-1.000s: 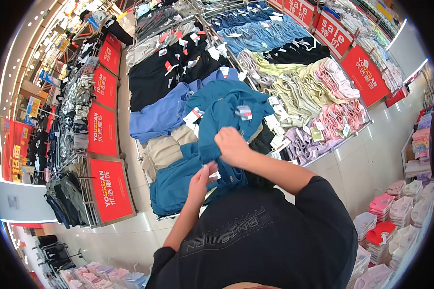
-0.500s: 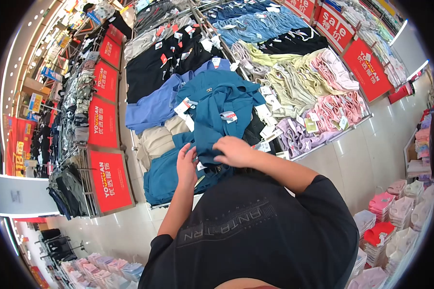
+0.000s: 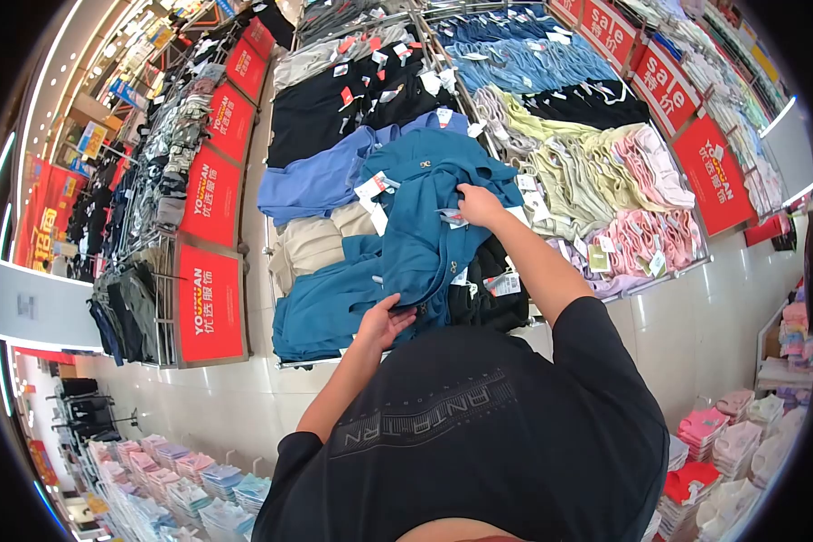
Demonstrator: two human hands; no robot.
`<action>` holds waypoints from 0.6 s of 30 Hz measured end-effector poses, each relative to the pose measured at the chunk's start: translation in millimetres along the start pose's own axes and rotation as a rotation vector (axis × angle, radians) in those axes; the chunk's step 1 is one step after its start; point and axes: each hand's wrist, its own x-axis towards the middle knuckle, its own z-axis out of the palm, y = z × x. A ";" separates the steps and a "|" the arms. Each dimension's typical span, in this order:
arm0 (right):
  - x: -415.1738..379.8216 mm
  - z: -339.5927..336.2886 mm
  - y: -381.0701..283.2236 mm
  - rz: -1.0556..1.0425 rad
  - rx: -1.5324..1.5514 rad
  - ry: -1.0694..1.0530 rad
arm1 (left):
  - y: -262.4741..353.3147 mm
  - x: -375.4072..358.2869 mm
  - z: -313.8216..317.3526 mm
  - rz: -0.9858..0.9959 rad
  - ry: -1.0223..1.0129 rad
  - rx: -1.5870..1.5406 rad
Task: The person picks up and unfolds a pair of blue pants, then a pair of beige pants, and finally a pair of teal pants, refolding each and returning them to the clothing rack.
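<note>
A teal garment [image 3: 415, 203] with white tags lies bunched on the display table. At its lower edge is my left hand [image 3: 384, 322], palm up with the fingers apart, touching the cloth. Higher up, my right hand [image 3: 481, 208] is closed on the garment's right side, beside a red and white tag. A second teal garment [image 3: 325, 312] lies folded at the table's front left, under the first. Beige trousers [image 3: 321, 242] and a blue garment [image 3: 312, 176] are left of it, and black clothes [image 3: 490, 294] are at the right.
Yellow, pink and purple clothes [image 3: 596, 172] cover the table's right side, with jeans [image 3: 524, 63] behind. Red signs [image 3: 210, 303] and a clothes rack [image 3: 135, 303] stand at the left. Folded piles [image 3: 190, 492] are at the lower left, and more [image 3: 732, 443] at the lower right.
My right hand has moved up the teal garment and closed on it. My left hand has moved slightly down to the garment's lower edge. The view has shifted, and the garment's lower part looks more spread.
</note>
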 end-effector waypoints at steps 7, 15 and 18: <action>-29.4 -23.6 17.9 -0.203 -0.271 -0.072 | 3.8 -2.2 1.5 0.263 -0.014 -0.064; -130.1 -134.9 -39.4 -0.313 0.450 -0.341 | 51.6 -35.0 8.3 0.549 -0.113 -0.298; -165.6 -164.3 -117.5 -0.499 0.621 -0.598 | 75.7 -44.1 16.5 0.420 -0.252 -0.375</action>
